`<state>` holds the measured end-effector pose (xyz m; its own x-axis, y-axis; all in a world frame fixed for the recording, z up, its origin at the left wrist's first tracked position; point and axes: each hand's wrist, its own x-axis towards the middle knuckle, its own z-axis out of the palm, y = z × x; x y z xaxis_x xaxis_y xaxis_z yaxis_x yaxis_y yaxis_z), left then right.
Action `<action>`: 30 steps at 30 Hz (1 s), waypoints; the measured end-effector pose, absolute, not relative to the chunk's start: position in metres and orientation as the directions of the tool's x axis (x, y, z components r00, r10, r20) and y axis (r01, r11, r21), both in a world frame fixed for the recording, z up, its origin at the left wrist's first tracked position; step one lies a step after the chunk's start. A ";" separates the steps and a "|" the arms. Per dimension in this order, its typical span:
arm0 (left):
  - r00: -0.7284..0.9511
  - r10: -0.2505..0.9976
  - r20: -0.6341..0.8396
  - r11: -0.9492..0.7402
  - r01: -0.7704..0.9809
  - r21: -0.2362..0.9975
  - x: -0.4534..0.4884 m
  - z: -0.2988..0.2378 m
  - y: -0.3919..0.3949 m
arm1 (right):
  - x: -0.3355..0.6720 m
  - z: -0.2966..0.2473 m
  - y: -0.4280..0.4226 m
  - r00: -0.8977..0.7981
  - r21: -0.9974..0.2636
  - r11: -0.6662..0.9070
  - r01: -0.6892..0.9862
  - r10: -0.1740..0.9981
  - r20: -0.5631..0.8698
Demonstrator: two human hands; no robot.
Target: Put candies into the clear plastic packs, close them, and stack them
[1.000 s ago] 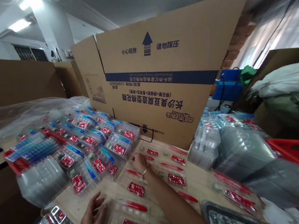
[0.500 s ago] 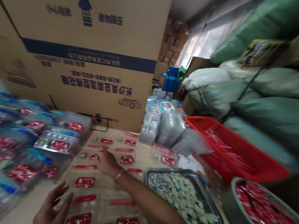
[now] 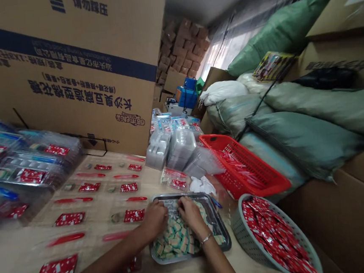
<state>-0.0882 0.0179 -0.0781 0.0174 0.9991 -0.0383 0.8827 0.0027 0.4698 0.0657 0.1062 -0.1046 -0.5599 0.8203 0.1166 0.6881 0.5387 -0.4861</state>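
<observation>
Both my hands are down in a shallow metal tray (image 3: 220, 226) of small pale green and cream packets (image 3: 175, 239). My left hand (image 3: 155, 218) rests on the pile near the tray's left side. My right hand (image 3: 190, 214), with a thin bracelet at the wrist, sits among the packets close by. The fingertips are buried, so any grip is hidden. To the left, small red packets (image 3: 89, 187) and red sticks (image 3: 73, 200) lie in rows on a light wooden table (image 3: 16, 248).
Stacks of clear plastic trays (image 3: 29, 173) stand at the left, and more (image 3: 167, 150) stand behind the metal tray. A large cardboard box (image 3: 68, 70) stands behind the table. At the right are a red basket (image 3: 245, 165), a grey round basket (image 3: 237, 229) of red sachets, and green sacks (image 3: 306, 138).
The view has swung right and down. Both hands have moved from above the rows of red packets into the metal tray.
</observation>
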 end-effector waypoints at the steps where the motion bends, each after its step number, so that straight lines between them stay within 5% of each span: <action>1: 0.016 0.999 -0.047 0.008 0.883 0.469 -0.082 -0.082 0.022 | 0.068 -0.105 0.107 -0.555 -0.506 0.532 0.679 0.823 0.122; 8: -0.038 0.998 -0.057 0.064 0.812 0.580 -0.072 -0.093 0.030 | 0.071 -0.106 0.123 -0.516 -0.576 0.460 0.676 0.853 0.076; 18: -0.165 0.975 -0.151 0.211 0.459 0.863 -0.119 -0.084 0.017 | 0.047 -0.098 0.129 -0.593 -0.410 0.524 0.747 0.803 -0.054; 30: -0.217 0.967 -0.135 0.196 0.288 0.938 -0.105 -0.105 0.017 | 0.058 -0.080 0.085 -0.764 -0.476 0.640 0.603 0.635 -0.115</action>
